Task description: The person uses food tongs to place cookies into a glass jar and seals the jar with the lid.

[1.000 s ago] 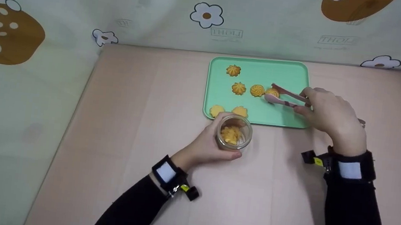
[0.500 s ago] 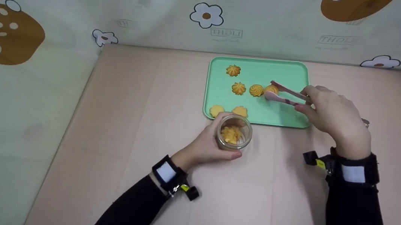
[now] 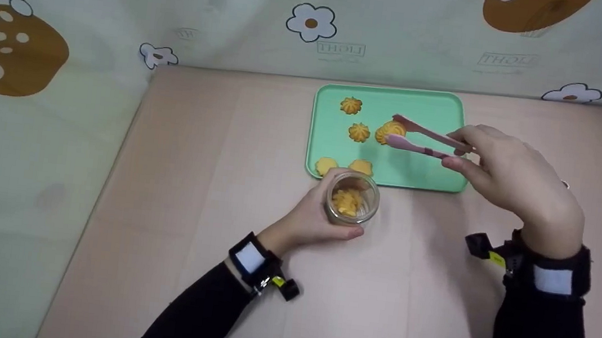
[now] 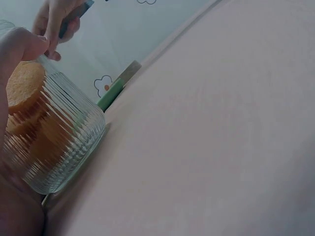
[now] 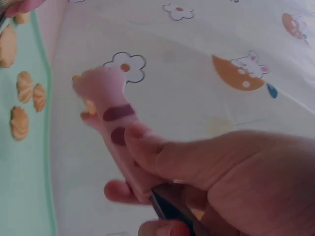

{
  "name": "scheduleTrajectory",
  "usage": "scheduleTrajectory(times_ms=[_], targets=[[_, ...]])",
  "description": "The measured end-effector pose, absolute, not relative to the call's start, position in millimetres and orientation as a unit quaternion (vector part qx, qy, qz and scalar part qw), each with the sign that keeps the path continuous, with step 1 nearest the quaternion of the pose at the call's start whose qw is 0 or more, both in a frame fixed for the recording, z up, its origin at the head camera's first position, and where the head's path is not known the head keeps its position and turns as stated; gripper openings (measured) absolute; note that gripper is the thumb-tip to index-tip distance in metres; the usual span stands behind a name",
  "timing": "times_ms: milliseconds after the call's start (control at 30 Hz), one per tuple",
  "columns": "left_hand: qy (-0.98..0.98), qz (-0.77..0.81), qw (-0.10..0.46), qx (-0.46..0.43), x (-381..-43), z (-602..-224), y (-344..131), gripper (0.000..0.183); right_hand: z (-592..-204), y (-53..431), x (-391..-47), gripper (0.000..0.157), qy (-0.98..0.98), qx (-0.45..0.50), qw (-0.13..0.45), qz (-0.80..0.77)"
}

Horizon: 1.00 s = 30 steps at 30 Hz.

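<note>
My left hand (image 3: 318, 216) wraps round a ribbed glass jar (image 4: 69, 132) near the tray's front edge, its open mouth facing up in the head view. Cookies (image 4: 27, 86) lie inside the jar. Over the tray, my right hand (image 3: 521, 177) grips pink paw-tipped tongs (image 3: 422, 150) between thumb and fingers. A round swirled cookie (image 3: 395, 127) sits between the tong tips and overlaps another cookie (image 3: 380, 136) in the head view. From the right wrist, the near paw tip (image 5: 101, 83) hides most of the held cookie.
The green tray (image 3: 425, 174) stands at the back of the pink-covered table (image 3: 192, 179). Several cookies lie on it, among them a star-shaped one (image 3: 350, 105) and a flat pale one (image 3: 326, 166) beside the jar. A patterned curtain (image 3: 228, 13) hangs behind and on both sides.
The tongs have moved left and up with the cookie between their tips, now overlapping the neighbouring cookie. My right wrist has swung right and toward me. The left hand and jar stay put.
</note>
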<state>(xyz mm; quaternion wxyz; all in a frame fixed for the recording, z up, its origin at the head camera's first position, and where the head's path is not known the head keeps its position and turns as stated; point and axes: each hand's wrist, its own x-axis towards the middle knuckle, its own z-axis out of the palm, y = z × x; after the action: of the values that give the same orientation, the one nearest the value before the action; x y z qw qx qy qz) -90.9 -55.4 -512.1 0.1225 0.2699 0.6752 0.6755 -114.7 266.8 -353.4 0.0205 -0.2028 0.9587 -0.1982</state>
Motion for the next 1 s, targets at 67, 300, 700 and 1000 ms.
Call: scheduleTrajectory(times_ms=[67,300,700,1000], targets=[[0.678,0.673,0.119,0.271,-91,-512,-55,0.092,-349,266,-109,0.03,0.951,-0.232,-0.001,-0.204],[0.685,0.665,0.11,0.276,-91,-513,-55,0.093,-336,264,-87,0.036,0.927,-0.306,-0.07,-0.207],[0.701,0.656,0.127,0.248,-89,-512,-56,0.095,-319,248,-57,0.039,0.918,-0.337,-0.071,-0.198],[0.689,0.667,0.135,0.248,-89,-509,-56,0.096,-318,237,-47,0.036,0.921,-0.336,-0.04,-0.194]])
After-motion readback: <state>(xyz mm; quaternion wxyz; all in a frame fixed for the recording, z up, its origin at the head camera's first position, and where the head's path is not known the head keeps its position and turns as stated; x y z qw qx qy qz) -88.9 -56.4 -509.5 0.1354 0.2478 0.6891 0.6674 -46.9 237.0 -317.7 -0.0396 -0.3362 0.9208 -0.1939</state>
